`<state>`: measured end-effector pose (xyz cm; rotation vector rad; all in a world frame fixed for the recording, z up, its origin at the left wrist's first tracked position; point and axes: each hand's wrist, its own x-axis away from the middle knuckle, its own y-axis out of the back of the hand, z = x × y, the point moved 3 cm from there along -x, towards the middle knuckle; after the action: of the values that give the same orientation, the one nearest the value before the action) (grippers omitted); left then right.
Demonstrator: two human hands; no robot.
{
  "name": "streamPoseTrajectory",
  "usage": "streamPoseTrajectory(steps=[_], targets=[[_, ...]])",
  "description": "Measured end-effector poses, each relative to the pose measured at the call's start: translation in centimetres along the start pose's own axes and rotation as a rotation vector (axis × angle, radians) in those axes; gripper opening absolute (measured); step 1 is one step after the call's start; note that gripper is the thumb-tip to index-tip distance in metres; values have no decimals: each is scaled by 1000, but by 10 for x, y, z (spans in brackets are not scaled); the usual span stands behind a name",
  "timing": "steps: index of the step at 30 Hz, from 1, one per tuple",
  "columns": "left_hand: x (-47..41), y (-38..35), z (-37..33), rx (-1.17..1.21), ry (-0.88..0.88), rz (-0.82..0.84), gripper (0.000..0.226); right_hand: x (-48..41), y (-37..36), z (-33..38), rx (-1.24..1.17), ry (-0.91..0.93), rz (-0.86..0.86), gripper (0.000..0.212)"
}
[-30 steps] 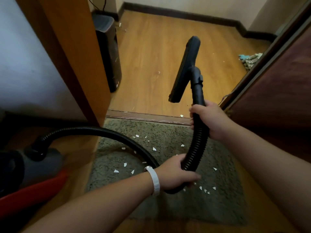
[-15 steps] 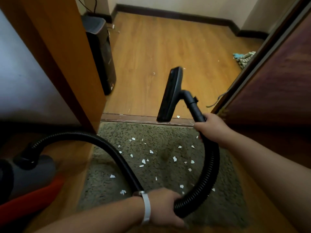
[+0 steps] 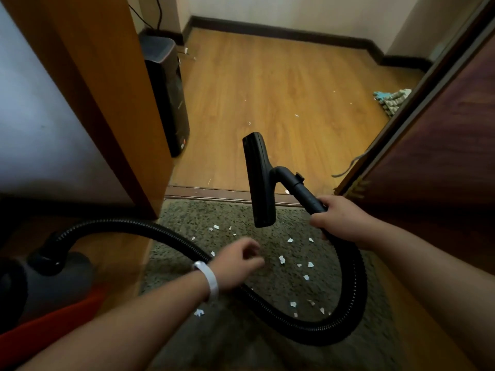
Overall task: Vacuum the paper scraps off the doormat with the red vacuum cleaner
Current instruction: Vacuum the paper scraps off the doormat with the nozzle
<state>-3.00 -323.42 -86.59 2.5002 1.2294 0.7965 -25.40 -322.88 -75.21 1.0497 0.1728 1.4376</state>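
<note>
A grey-green shaggy doormat [image 3: 270, 341] lies in front of the doorway, with several white paper scraps [image 3: 281, 259] scattered on it. My right hand [image 3: 341, 220] grips the black rigid tube of the vacuum just behind the black floor nozzle [image 3: 259, 180], which hangs above the mat's far edge, turned on its side. The black ribbed hose [image 3: 353, 290] loops over the mat and runs left to the red and grey vacuum cleaner body [image 3: 51, 298]. My left hand [image 3: 238, 262], with a white wristband, hovers above the hose with loosely curled fingers, holding nothing.
An orange wooden panel [image 3: 107, 103] stands at the left, with a dark floor appliance [image 3: 166, 95] behind it. A dark brown door [image 3: 442, 145] is at the right. Beyond the threshold strip [image 3: 214, 194] is wooden floor with a few scraps and a rag [image 3: 392, 99].
My left hand has let go of the hose and lifted away from it. My right hand has brought the nozzle lower and closer, over the mat's far edge.
</note>
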Motion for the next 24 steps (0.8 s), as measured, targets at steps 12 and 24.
streamPoseTrajectory(steps=[12,24], targets=[[-27,116,-46,844,197,-394,86,28,-8,28,286,275,6,47],[-21,141,-28,887,248,-623,26,11,-21,3,125,154,78,23]])
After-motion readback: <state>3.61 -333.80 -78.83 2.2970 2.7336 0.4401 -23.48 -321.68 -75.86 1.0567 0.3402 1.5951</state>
